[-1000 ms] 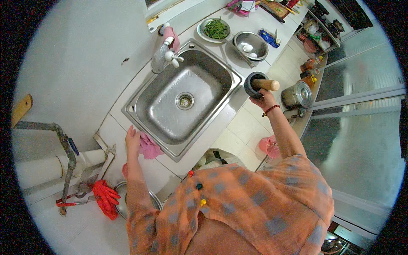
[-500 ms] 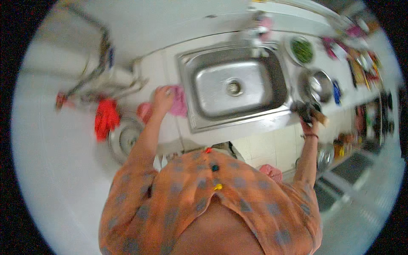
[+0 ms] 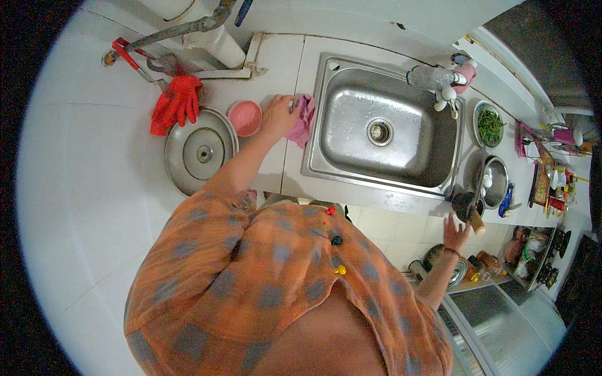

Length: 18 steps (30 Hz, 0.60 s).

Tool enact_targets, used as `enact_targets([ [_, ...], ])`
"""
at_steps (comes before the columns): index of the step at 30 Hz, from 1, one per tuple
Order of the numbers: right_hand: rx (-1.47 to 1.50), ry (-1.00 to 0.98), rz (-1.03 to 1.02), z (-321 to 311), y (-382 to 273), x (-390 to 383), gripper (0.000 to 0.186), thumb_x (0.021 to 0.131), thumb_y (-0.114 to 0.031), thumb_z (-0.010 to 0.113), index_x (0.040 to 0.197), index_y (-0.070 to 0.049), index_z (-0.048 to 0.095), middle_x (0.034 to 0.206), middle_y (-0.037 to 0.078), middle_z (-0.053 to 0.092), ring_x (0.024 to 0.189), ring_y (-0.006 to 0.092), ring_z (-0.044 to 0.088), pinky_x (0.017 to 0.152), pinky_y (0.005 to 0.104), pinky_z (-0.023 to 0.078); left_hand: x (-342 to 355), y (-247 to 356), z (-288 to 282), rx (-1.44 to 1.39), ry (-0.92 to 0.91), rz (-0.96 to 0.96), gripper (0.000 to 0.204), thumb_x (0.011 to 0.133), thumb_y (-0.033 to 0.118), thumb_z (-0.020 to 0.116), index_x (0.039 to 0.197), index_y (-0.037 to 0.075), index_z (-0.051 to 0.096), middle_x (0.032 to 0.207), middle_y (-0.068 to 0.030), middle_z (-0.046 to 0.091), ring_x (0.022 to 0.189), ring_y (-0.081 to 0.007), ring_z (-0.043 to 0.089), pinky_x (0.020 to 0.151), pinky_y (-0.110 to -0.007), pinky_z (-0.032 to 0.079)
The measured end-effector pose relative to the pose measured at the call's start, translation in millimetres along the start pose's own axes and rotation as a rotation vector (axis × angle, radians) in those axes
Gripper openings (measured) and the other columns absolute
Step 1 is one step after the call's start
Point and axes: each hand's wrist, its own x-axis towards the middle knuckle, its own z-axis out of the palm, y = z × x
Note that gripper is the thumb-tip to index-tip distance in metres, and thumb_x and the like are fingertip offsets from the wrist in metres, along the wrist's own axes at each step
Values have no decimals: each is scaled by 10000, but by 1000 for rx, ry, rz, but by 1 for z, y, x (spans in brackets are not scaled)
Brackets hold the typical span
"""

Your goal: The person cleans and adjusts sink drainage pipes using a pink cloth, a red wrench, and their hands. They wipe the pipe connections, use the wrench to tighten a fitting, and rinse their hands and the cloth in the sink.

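Note:
On the counter left of the sink, my left hand has its fingers curled onto the edge of a crumpled pink cloth. A round pink bowl stands just left of that hand. To the right, my right hand is open with its fingers spread and nothing in it. Close beside it, a small dark pot with a wooden handle sits at the counter's front edge. The handle points toward me. Between the hands lies a steel sink with wet drops around its drain.
Red rubber gloves and a round metal lid are at the left. Beyond the sink's right side stand a plate of green vegetables and a metal bowl. A faucet rises at the back right corner.
My right hand has let go of the dark pot and drawn slightly away, fingers spreading. My left hand has come onto the pink cloth's edge. The whole view has shifted.

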Motion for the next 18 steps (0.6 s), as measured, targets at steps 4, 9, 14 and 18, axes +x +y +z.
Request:
enact_targets([
  [4,-278,-317,217,-3,52,-45,457,877,-393,460,1152,-28,469,1099,129,545,911,223,559,794,380,458,16,-17,10,0,186,122,364,772,198,528,1073,-5,540,1042,-190,534,998,-343,493,872,-418,393],
  [9,-822,-761,121,205,146,-125,305,856,-304,522,1000,-40,570,948,64,590,863,153,559,723,306,472,37,-12,14,178,189,69,448,761,187,526,1154,-20,469,1200,-205,437,1144,-333,396,954,-434,318],
  [14,-1181,-1424,-391,401,249,-146,304,868,-281,513,1003,-16,577,902,60,604,847,147,568,742,284,461,45,-11,31,165,214,-156,578,779,290,518,1262,18,356,1347,-183,291,1277,-312,227,1027,-505,173],
  [18,-1327,-1695,-1137,500,342,-138,278,818,-209,541,1056,-68,571,980,124,582,886,287,571,777,345,461,56,-24,33,33,297,-168,574,796,332,488,1266,28,367,1344,-188,307,1266,-328,243,1031,-503,146],
])
